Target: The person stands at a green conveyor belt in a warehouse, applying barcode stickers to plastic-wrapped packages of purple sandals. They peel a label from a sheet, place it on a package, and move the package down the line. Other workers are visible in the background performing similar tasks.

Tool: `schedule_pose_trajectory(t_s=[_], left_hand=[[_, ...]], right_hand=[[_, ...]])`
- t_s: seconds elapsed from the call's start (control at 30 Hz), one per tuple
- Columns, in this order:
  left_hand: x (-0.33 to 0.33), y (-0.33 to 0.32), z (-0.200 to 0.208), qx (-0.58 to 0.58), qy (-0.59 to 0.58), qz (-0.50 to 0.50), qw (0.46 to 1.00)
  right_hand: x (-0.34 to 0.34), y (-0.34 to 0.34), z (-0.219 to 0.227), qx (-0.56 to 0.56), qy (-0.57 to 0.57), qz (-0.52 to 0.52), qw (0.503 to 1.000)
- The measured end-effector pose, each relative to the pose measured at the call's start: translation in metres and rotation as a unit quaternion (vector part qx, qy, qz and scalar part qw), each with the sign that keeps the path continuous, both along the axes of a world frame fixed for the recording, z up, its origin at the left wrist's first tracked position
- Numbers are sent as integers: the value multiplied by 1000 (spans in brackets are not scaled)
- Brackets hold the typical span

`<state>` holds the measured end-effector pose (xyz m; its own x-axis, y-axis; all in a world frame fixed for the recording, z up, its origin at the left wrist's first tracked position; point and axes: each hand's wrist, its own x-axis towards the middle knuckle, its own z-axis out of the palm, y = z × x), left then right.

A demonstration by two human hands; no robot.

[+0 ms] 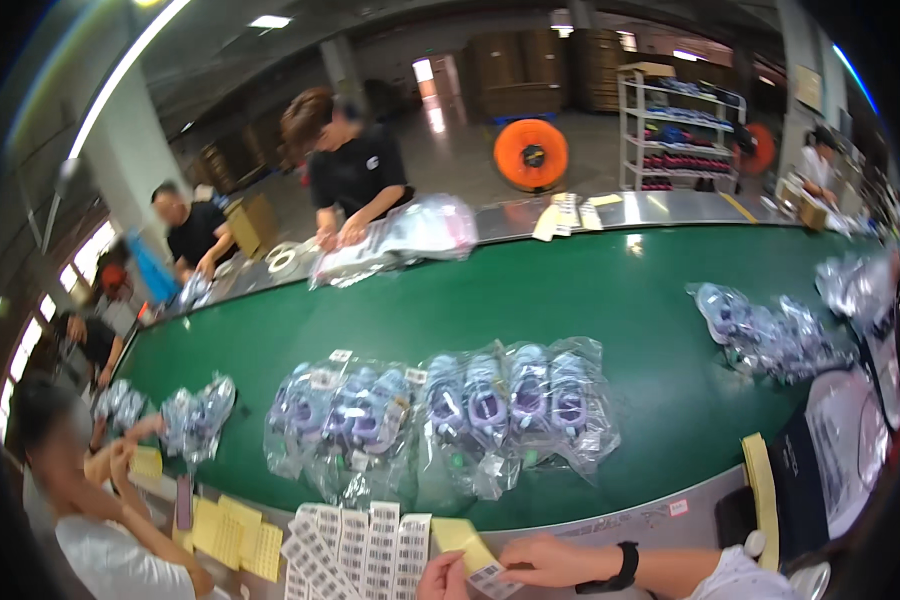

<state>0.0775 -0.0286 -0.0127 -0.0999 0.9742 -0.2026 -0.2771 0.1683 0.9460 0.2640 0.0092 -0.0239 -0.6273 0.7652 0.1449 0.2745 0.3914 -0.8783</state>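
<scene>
At the near edge of the conveyor, a label sheet (461, 537) with yellow backing and white printed stickers lies between my two hands. My left hand (442, 577) is closed on its near left side, fingertips pinched. On the sheet's right, my right hand (552, 560), with a black band at the wrist, pinches the part with white stickers. Just left of them are several strips of barcode labels (382, 548), fanned out on the metal ledge. Beyond, on the green belt, clear bags of light blue shoes (450, 395) lie side by side, small white labels on the plastic.
More bagged shoes (765, 335) are on the green belt (370, 290) at right and left. Yellow label sheets (228, 530) lie beside a co-worker (120, 540) at my left. Across the belt, another person (360, 165) handles plastic bags. An orange fan (531, 155) and shoe rack (680, 130) stand behind.
</scene>
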Motion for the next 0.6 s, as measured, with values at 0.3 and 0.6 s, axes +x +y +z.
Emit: schedule_pose_trajectory(t_s=[0.3,0.6], left_hand=[[33,-4,8,23,14,-111,993],[43,-4,8,52,225,-121,965]], right_hand=[[21,-29,2,-107,82,-205,969],[34,-33,14,12,82,-245,966]])
